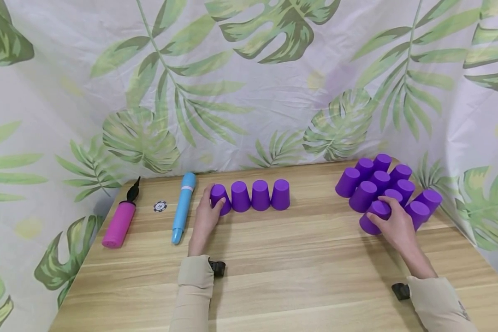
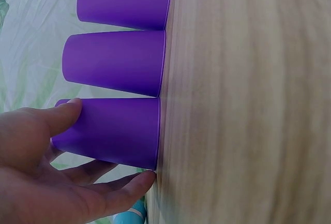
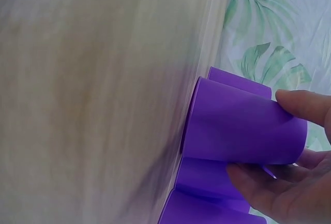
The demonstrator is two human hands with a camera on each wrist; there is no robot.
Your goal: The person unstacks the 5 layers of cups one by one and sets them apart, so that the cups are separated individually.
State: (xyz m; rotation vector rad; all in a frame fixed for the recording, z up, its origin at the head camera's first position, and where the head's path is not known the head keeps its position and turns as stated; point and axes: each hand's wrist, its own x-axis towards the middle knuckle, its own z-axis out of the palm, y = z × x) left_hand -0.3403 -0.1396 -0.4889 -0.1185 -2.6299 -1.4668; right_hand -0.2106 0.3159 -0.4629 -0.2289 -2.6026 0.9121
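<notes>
The right wrist view cuts off most of the clustered cups. The left hand (image 1: pixel 206 216) curls round the end cup (image 1: pixel 220 199) of the row; the right hand (image 1: pixel 394 224) pinches the front cup (image 1: pixel 375 216) near the bench's right edge.

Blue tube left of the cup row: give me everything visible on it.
The blue tube is a slim light-blue cylinder, smooth and plastic-looking, with a pale band near its far end and a rounded near tip. It lies flat on the wooden table, running from back to front and angled slightly. It sits between a small round chip and the left hand, which holds the leftmost purple cup. Nothing visibly touches it. Only a corner shows in the left wrist view.
</notes>
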